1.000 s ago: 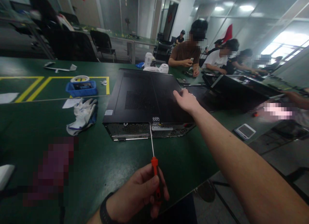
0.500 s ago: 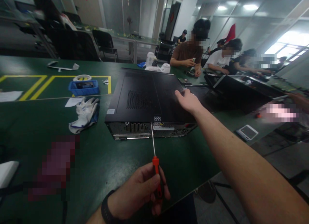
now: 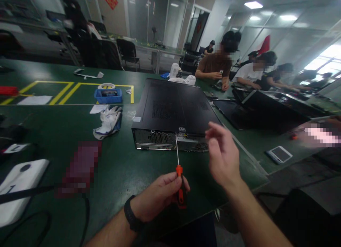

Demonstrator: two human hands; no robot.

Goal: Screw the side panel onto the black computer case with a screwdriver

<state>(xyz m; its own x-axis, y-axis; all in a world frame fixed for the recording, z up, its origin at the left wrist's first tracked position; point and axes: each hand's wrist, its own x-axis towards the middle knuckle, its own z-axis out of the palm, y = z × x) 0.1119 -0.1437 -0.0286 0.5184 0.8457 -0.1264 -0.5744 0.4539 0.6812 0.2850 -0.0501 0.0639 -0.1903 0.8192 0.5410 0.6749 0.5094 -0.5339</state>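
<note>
A black computer case (image 3: 183,101) lies flat on the green table (image 3: 119,176), its metal rear panel facing me. My left hand (image 3: 166,190) is wrapped round the red and black handle of a screwdriver (image 3: 181,185). The shaft points away from me, and its tip meets the upper edge of the rear panel near the middle. My right hand (image 3: 223,154) is raised at the right front corner of the case, fingers apart and bent, holding nothing.
Left of the case are white gloves (image 3: 110,121), a blue tray (image 3: 108,96) and a white device (image 3: 22,186). A phone (image 3: 279,154) lies at the right. Beyond it, panels lean near seated people (image 3: 214,64).
My right hand has come off the top of the case and moved back towards me. The left hand still holds the screwdriver at the rear panel. The view has shifted left.
</note>
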